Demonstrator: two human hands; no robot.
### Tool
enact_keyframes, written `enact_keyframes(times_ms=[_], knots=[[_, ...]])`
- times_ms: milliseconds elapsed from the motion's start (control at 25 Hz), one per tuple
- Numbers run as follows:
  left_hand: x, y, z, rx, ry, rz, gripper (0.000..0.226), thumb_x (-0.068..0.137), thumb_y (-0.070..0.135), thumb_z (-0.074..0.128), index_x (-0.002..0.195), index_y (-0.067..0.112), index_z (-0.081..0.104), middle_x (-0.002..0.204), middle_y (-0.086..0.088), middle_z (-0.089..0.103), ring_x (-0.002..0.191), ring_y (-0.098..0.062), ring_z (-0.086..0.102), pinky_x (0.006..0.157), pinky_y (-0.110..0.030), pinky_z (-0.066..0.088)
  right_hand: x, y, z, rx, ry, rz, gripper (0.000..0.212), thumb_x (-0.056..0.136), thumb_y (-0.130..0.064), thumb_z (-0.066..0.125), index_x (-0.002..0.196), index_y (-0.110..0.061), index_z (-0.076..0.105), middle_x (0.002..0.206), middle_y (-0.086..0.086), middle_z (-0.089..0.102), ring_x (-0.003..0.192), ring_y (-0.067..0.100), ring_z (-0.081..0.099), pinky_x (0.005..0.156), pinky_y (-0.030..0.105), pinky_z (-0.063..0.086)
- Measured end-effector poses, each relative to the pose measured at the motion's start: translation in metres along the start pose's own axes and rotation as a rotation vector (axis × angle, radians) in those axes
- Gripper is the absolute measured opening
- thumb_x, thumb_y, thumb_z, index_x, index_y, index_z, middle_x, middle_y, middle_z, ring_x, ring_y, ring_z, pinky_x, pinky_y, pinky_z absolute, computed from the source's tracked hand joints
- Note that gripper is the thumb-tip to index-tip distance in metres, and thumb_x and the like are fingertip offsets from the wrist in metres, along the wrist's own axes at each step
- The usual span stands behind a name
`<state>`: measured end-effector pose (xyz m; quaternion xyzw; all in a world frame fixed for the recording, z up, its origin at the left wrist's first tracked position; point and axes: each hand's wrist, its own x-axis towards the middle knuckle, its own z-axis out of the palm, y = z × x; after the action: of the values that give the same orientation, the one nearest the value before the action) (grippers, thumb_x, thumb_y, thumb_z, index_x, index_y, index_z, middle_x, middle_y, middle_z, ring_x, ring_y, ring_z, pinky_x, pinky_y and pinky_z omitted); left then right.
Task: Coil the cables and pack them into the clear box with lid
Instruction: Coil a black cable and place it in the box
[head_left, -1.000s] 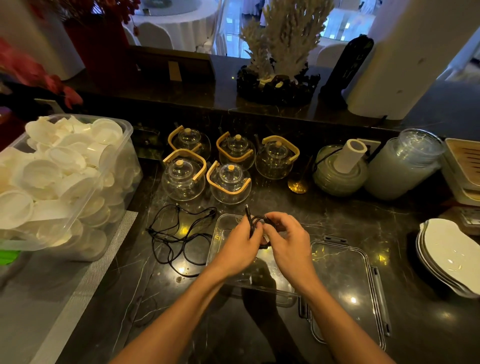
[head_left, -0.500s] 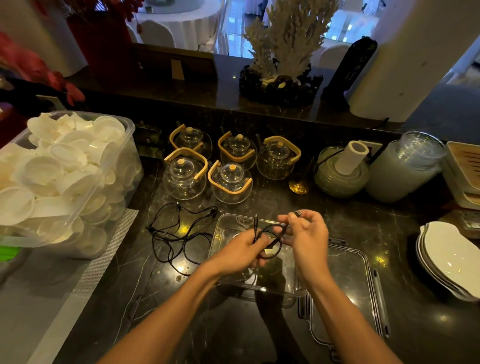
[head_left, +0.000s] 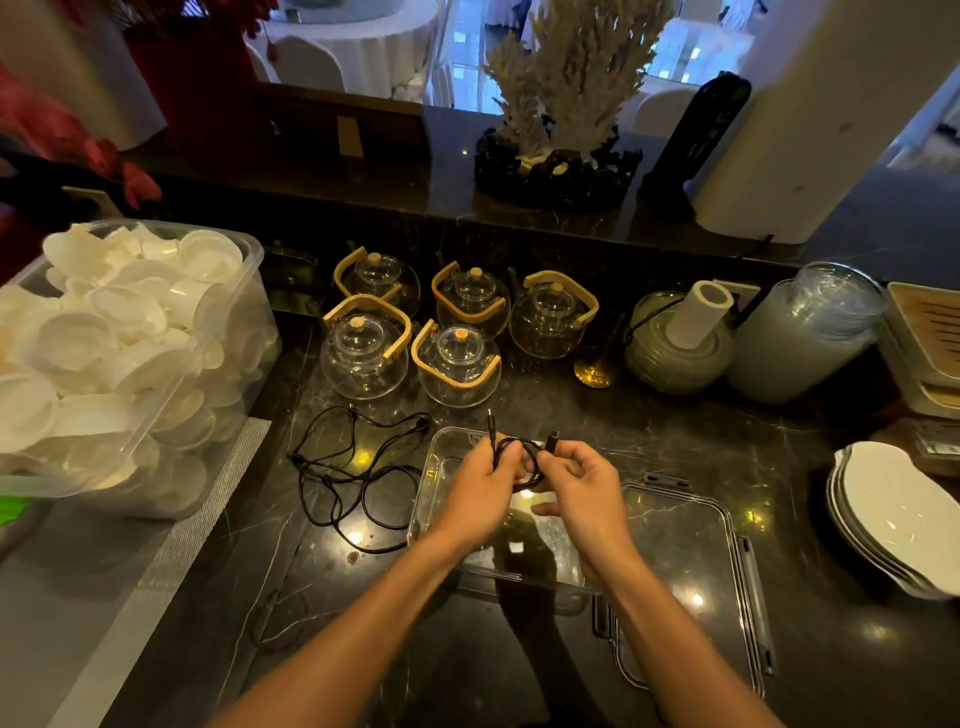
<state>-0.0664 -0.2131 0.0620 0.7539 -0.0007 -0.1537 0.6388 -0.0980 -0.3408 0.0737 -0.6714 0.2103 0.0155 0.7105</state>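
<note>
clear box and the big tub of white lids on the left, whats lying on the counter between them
In the head view, a loose black cable lies tangled on the dark counter between the clear box and the tub of white lids, not yet coiled.

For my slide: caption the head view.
Both hands coil a cable over the clear box.

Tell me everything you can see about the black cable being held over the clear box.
The black cable is thin and wound into a small loose coil, held above the clear box. The left hand grips one side, the right hand pinches the other. One slim plug end sticks up by the left hand; a stubbier connector shows by the right fingers.
</note>
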Motion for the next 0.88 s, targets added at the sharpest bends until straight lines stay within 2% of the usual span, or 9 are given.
enact_keyframes(times_ms=[120,200,280,400,520,600,680,800,880], knots=[[0.005,-0.003,-0.003,-0.012,-0.005,-0.055,0.018,0.105,0.021,0.05,0.1,0.013,0.065,0.082,0.005,0.063,0.076,-0.006,0.059,0.069,-0.021,0.046,-0.001,0.003,0.001,0.091,-0.057,0.048,0.014,0.097,-0.009,0.065,0.11,-0.005,0.068,0.087,0.009,0.076,0.063,0.014,0.065,0.05,0.028,0.055],[0.008,-0.005,-0.007,-0.05,-0.044,-0.099,0.01,0.099,0.016,0.056,0.105,0.018,0.064,0.088,0.004,0.067,0.082,-0.01,0.062,0.072,-0.027,0.049,-0.002,0.006,0.0,0.134,-0.086,0.098,0.016,0.096,-0.006,0.066,0.111,-0.002,0.068,0.085,0.008,0.074,0.061,0.013,0.065,0.05,0.028,0.056],[0.012,-0.007,-0.011,-0.026,-0.092,-0.125,0.013,0.095,0.012,0.06,0.105,0.02,0.061,0.092,0.003,0.067,0.086,-0.012,0.062,0.079,-0.031,0.05,-0.001,0.009,-0.003,0.134,-0.106,0.141,0.014,0.096,-0.004,0.066,0.109,-0.001,0.068,0.084,0.006,0.073,0.062,0.013,0.066,0.051,0.028,0.057],[0.018,-0.013,-0.02,0.168,-0.192,-0.128,0.007,0.095,0.021,0.064,0.1,0.021,0.06,0.087,0.003,0.063,0.079,-0.011,0.059,0.074,-0.032,0.049,0.003,0.016,-0.011,0.053,-0.127,0.147,0.012,0.097,-0.003,0.064,0.108,-0.003,0.068,0.084,0.008,0.07,0.061,0.011,0.064,0.053,0.027,0.058],[0.022,-0.022,-0.028,0.387,-0.302,-0.072,0.023,0.09,0.039,0.069,0.104,0.023,0.06,0.086,0.003,0.064,0.075,-0.01,0.06,0.071,-0.032,0.05,0.008,0.022,-0.016,-0.137,-0.151,0.096,0.014,0.099,0.0,0.06,0.109,-0.003,0.069,0.083,0.01,0.066,0.06,0.01,0.062,0.054,0.027,0.059],[0.022,-0.025,-0.029,0.479,-0.252,-0.031,0.032,0.088,0.045,0.072,0.106,0.024,0.058,0.082,0.006,0.062,0.07,-0.007,0.057,0.061,-0.023,0.044,0.01,0.026,-0.02,-0.216,-0.147,0.09,0.015,0.099,0.001,0.058,0.109,-0.002,0.069,0.081,0.013,0.063,0.06,0.013,0.06,0.054,0.027,0.059],[0.02,-0.025,-0.026,0.51,-0.216,0.008,0.028,0.09,0.04,0.071,0.108,0.022,0.058,0.078,0.008,0.06,0.066,-0.004,0.055,0.056,-0.017,0.04,0.011,0.028,-0.022,-0.258,-0.171,0.093,0.016,0.1,0.0,0.058,0.106,-0.007,0.071,0.079,0.01,0.063,0.061,0.013,0.06,0.056,0.028,0.06],[0.02,-0.031,-0.021,0.531,-0.438,0.01,0.005,0.098,0.02,0.057,0.102,0.02,0.06,0.083,0.002,0.062,0.07,-0.01,0.057,0.063,-0.028,0.047,0.01,0.032,-0.021,-0.374,-0.259,0.038,0.02,0.101,-0.005,0.058,0.102,-0.017,0.074,0.073,-0.003,0.066,0.059,0.007,0.06,0.058,0.03,0.061],[0.021,-0.028,-0.024,0.537,-0.57,-0.027,0.013,0.101,0.018,0.05,0.094,0.027,0.057,0.085,0.0,0.061,0.073,-0.012,0.056,0.066,-0.03,0.047,0.011,0.035,-0.021,-0.408,-0.31,0.006,0.018,0.1,-0.005,0.059,0.104,-0.011,0.075,0.078,0.002,0.067,0.055,0.005,0.057,0.055,0.028,0.059]])
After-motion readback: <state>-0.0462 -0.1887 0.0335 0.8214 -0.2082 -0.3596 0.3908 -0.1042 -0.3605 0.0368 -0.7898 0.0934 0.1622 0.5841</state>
